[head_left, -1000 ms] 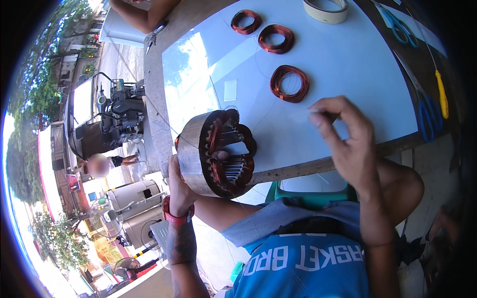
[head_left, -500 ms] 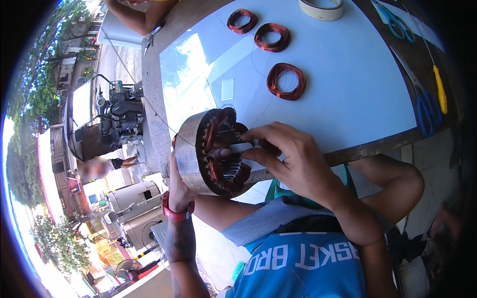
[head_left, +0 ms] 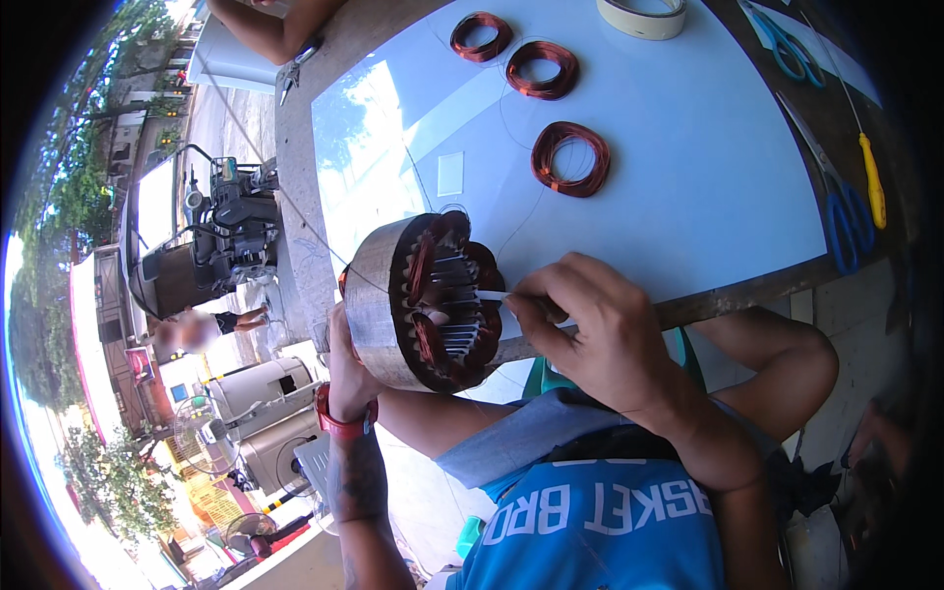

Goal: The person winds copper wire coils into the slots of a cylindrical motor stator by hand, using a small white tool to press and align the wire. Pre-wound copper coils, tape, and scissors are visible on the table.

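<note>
A motor stator (head_left: 377,307), a steel ring with copper windings (head_left: 423,270) in its slots, rests tilted at the near edge of the table. My left hand (head_left: 346,374) grips it from the left and below; a fingertip shows inside the bore, while most of the other fingers are hidden behind the ring. Just right of the opening, my right hand (head_left: 600,329) pinches a narrow white strip (head_left: 492,295). The strip's far end reaches the stator's slots. Thin wires run from the stator across the table.
On the white sheet (head_left: 688,197) lie three copper wire coils (head_left: 570,159) and a small clear rectangle (head_left: 450,174). A tape roll (head_left: 641,18) sits at the far edge. Blue-handled scissors (head_left: 848,221), teal scissors (head_left: 792,54) and a yellow screwdriver (head_left: 872,182) lie right. Another person's arm (head_left: 280,29) rests far left.
My right hand has drawn back to the right and away from the stator's bore, so more of the white strip and the slots show. My left hand keeps its hold.
</note>
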`<state>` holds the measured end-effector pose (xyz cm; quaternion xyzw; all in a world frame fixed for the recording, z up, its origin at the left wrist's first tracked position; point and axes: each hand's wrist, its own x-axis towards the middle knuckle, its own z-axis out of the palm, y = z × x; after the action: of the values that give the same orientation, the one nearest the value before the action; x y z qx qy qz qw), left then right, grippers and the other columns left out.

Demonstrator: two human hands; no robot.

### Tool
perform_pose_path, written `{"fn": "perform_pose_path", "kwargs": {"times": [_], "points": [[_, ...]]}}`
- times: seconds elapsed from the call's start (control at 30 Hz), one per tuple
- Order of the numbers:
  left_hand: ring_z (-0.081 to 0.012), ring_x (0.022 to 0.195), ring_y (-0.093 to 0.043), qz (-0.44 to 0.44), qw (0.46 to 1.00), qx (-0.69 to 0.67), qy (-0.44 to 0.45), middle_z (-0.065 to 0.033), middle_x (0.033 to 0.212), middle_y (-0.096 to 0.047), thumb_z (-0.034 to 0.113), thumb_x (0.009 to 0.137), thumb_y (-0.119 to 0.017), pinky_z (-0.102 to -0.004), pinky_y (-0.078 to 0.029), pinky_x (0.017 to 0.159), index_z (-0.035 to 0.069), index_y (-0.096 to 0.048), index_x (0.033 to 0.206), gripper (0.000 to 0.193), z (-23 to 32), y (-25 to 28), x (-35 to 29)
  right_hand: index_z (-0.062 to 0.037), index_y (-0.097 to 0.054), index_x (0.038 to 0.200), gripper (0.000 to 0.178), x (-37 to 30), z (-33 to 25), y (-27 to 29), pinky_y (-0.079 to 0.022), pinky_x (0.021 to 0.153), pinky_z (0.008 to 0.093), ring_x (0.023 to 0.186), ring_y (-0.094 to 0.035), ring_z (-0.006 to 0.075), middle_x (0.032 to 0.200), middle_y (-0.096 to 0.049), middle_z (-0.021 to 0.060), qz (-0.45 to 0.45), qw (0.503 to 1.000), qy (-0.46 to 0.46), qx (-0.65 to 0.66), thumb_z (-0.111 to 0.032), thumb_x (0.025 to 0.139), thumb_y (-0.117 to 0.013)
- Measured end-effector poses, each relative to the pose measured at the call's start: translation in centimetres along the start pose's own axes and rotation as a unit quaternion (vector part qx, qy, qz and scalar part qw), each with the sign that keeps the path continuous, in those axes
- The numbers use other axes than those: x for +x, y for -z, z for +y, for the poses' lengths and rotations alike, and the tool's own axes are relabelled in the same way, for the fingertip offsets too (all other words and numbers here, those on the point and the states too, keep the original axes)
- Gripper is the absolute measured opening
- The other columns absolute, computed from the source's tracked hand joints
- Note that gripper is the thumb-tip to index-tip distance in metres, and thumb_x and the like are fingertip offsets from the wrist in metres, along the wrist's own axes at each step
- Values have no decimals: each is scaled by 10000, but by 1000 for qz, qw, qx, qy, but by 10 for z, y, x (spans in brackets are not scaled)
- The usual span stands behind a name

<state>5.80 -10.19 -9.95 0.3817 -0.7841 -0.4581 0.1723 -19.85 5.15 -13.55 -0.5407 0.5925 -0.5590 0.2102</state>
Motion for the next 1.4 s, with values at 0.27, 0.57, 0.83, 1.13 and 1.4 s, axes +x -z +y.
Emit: {"fn": "perform_pose_path", "kwargs": {"times": [0.27,0.57,0.83,1.13,1.4], "points": [[-257,1204,-721,-76,993,-85,20,-191,1345,-696,87,769,-948,-399,-593,1010,-62,-492,1466,846,-6,9,7,-32,-675,960,140,0,-7,2,-572,664,399,741,-681,272,844,-652,105,-6,1000,7,-4,-47,885,-793],[-258,1242,-702,-88,989,-113,48,-195,1369,-686,70,781,-931,-411,-588,1035,-63,-477,1484,847,15,6,10,-43,-678,966,138,-1,-10,-11,-565,667,384,756,-665,264,843,-626,86,1,997,30,-67,-79,893,-789],[-218,1106,-743,-158,980,86,-84,-107,1199,-774,149,819,-903,-380,-598,946,6,-627,1411,668,41,-6,39,-14,-734,1079,174,1,-1,1,-580,694,375,795,-725,268,936,-714,123,11,1000,-14,22,-12,912,-785],[-283,1045,-757,-161,966,175,-105,-141,1169,-772,175,772,-920,-396,-590,923,-10,-669,1306,618,41,9,32,-8,-741,1110,190,-8,0,1,-570,708,360,837,-736,245,968,-740,110,66,994,-43,70,41,929,-767],[-247,1067,-751,-103,961,241,-93,-126,1189,-774,122,842,-874,-375,-598,913,-2,-669,1332,545,15,26,11,-49,-674,1075,163,-8,-2,-18,-540,720,441,843,-690,319,929,-703,125,64,997,-3,36,-46,945,-772]]}}
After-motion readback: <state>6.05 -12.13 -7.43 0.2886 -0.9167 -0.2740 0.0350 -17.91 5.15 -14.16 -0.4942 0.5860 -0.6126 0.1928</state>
